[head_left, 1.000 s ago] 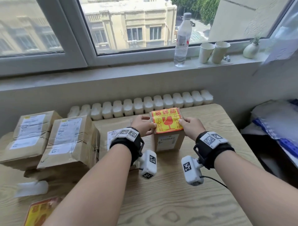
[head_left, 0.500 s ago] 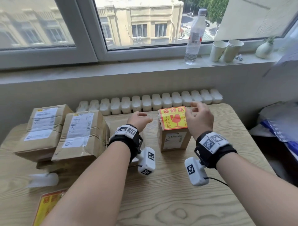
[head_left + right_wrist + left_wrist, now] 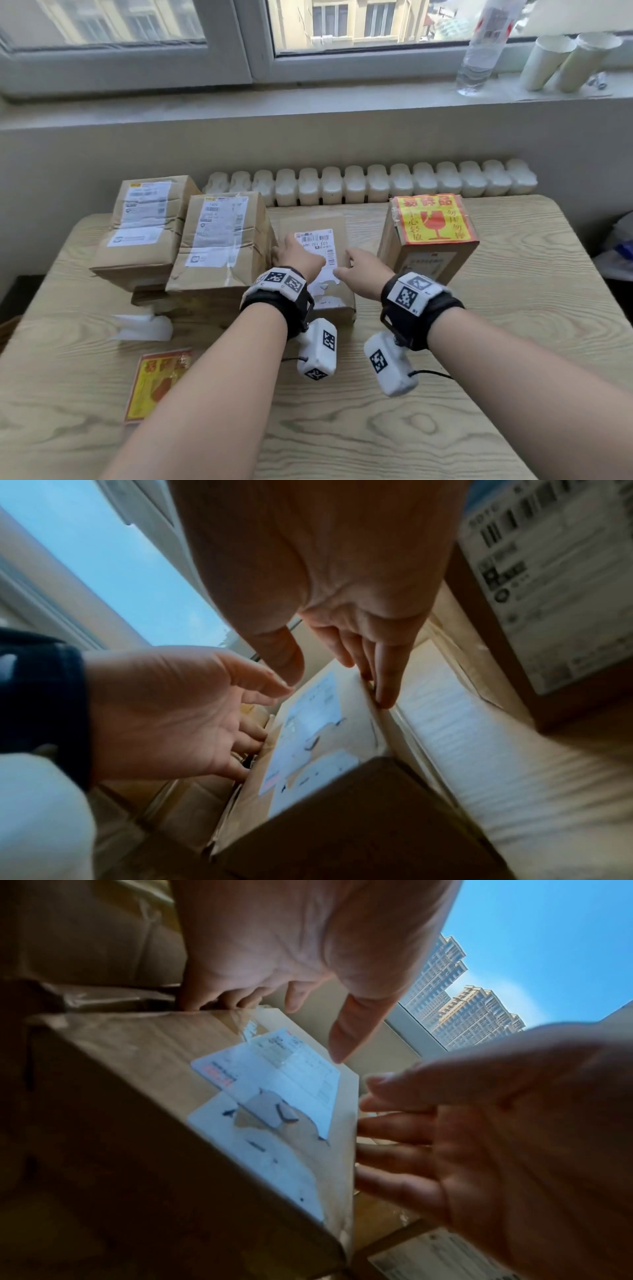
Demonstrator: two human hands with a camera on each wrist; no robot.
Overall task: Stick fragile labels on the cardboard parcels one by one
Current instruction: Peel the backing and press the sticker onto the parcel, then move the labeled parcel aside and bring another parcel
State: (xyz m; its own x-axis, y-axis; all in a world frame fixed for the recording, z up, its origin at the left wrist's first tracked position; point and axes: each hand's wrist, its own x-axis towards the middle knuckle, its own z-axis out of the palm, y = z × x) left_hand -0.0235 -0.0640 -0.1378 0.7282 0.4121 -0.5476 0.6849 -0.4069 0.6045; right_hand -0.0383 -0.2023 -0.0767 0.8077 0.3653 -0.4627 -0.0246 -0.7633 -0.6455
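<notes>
A flat cardboard parcel (image 3: pixel 317 226) with a torn white shipping label lies mid-table. My left hand (image 3: pixel 291 250) lies at its left edge, fingertips (image 3: pixel 222 1001) down the gap beside the neighbouring parcel, thumb spread above the top. My right hand (image 3: pixel 352 267) lies at its right edge, straight fingers (image 3: pixel 383 691) along the side. To the right stands a small box (image 3: pixel 428 263) with a yellow-and-red fragile label (image 3: pixel 431 219) stuck on top. A stack of fragile labels (image 3: pixel 154 387) lies at the near left.
Two taped parcels (image 3: pixel 144 226) (image 3: pixel 219 240) are stacked to the left of the flat one. White backing paper (image 3: pixel 140 327) lies in front of them. On the windowsill stand a water bottle (image 3: pixel 479 54) and paper cups (image 3: pixel 548 61). A white radiator (image 3: pixel 376 185) runs behind the table.
Both hands let go of the labelled box and moved left onto the flat parcel. The labelled box now stands apart on the right.
</notes>
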